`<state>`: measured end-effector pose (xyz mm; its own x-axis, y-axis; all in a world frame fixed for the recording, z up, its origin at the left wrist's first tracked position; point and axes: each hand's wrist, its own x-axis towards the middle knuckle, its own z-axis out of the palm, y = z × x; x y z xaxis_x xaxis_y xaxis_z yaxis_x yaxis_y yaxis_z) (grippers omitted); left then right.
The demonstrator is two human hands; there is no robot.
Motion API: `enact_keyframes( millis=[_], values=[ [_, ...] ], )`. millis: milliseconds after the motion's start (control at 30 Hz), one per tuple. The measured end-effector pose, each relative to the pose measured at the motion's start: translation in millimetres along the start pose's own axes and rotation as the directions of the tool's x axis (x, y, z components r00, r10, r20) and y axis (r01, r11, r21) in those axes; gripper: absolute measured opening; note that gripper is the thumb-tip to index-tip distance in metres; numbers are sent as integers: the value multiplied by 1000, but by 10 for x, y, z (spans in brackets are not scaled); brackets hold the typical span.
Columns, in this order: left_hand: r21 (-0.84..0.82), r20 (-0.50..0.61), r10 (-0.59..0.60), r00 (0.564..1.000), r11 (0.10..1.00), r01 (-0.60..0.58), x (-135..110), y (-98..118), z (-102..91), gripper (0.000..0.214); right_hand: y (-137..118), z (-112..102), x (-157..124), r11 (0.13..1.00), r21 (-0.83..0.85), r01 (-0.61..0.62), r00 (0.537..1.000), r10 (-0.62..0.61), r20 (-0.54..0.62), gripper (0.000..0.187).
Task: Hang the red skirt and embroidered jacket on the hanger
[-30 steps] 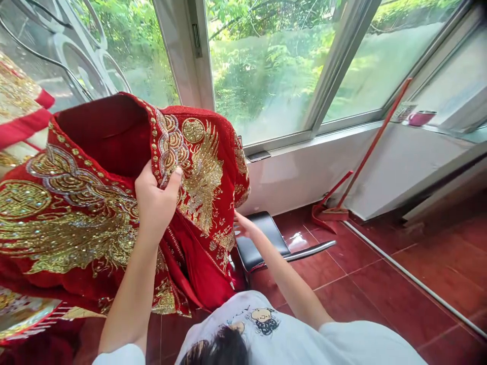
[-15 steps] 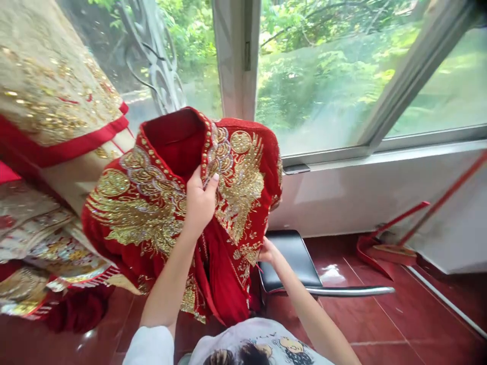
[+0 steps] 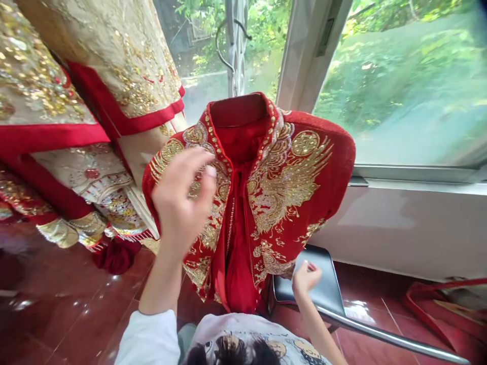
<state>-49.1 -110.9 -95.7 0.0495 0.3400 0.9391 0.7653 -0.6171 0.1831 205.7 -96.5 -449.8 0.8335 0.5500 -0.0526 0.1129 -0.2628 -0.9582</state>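
Note:
A red jacket [image 3: 289, 197] with gold embroidery and a beaded stand collar hangs in front of me on a hanger [image 3: 224, 56], its front parted over red lining. My left hand [image 3: 177, 197], slightly blurred, is raised before the jacket's left chest. Its thumb and curved fingers are apart, with nothing between them. Low on the right, my right hand [image 3: 306, 279] is beside the jacket's lower edge, over the black chair seat. Its fingers are curled closed, with a bit of red showing at them; what they hold, if anything, is too small to make out.
Cream and gold embroidered garments [image 3: 140, 66] with red trim hang at the left. A black chair [image 3: 323, 274] with a metal bar stands behind the jacket at right. Windows [image 3: 403, 101] and a white wall [image 3: 380, 228] lie beyond. A red dustpan [image 3: 437, 314] is on the tiled floor.
My left hand has let go of the jacket's collar edge and moved left. My right hand has come away from the jacket's side. The view has turned left, so the jacket appears further right.

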Motion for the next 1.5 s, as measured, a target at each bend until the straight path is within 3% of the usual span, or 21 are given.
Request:
enact_keyframes(
  millis=[67,133,167,233,300,333,433,500,567,667,733,767,833,900,967,1100,1200,1267,1367,1433,1500],
  values=[
    [63,-59,-129,990,989,132,100,-489,-264,28,-331,-127,30,996,32,82,989,-77,-126,36],
    [-118,111,-302,947,942,314,106,-990,-417,42,-845,-243,-12,930,135,343,924,-308,-225,36],
    [-236,283,-409,867,847,476,72,-1202,-446,49,-1160,-290,-60,829,180,530,834,-472,-286,33],
    [-346,468,-499,729,655,671,-37,-1494,-426,65,-1858,-357,-180,512,221,830,556,-729,-400,20],
    [-396,543,-519,660,535,747,-144,-1620,-353,75,-2575,-378,-292,209,201,957,272,-888,-370,17],
    [-418,547,-517,658,512,750,-177,-1641,-315,79,-2912,-367,-336,132,163,978,180,-929,-325,19],
    [-452,530,-504,682,513,730,-153,-1664,-270,76,-3710,-236,-438,57,117,991,57,-998,9,22],
    [-436,515,-504,693,542,718,-48,-1681,-320,68,-4006,-80,-491,-38,199,979,-75,-981,180,26],
    [-375,466,-516,719,621,689,96,-1653,-432,61,-4119,87,-538,-99,292,951,-166,-963,212,27],
    [-175,215,-490,845,832,527,289,-1368,-648,49,-4080,255,-588,-106,365,925,-168,-976,141,26],
    [35,-14,-338,941,940,339,340,-998,-764,39,-4018,276,-607,-85,396,914,-145,-982,123,27],
    [146,-122,-211,970,963,228,331,-787,-798,34,-3994,262,-611,-67,410,909,-131,-983,130,28],
    [298,-199,-39,979,949,99,240,-391,-806,24,-3966,199,-607,-15,438,899,-95,-982,162,30],
    [390,-195,-13,981,916,90,78,-119,-744,24,-3953,116,-593,40,481,876,-66,-977,201,30],
    [432,-142,-94,985,890,147,-102,-17,-654,33,-3921,36,-587,94,561,822,-52,-970,238,27],
    [436,-129,-293,948,842,319,-315,-134,-514,43,-3727,-82,-687,337,738,585,94,-932,351,25],
    [442,-181,-338,923,811,384,-315,-209,-478,48,-3517,-187,-815,495,768,407,113,-861,496,28],
    [437,-204,-327,923,813,385,-300,-184,-473,54,-3392,-265,-834,536,780,325,124,-841,526,31],
    [404,-173,-287,942,852,333,-335,-59,-451,63,-3240,-255,-709,597,772,216,229,-800,555,27],
    [377,-110,-257,960,883,279,-409,33,-411,64,-3160,-89,-591,615,761,206,285,-782,555,24],
    [344,-32,-262,965,903,256,-499,90,-362,62,-3105,150,-522,577,759,301,303,-813,497,18]
  ],
)
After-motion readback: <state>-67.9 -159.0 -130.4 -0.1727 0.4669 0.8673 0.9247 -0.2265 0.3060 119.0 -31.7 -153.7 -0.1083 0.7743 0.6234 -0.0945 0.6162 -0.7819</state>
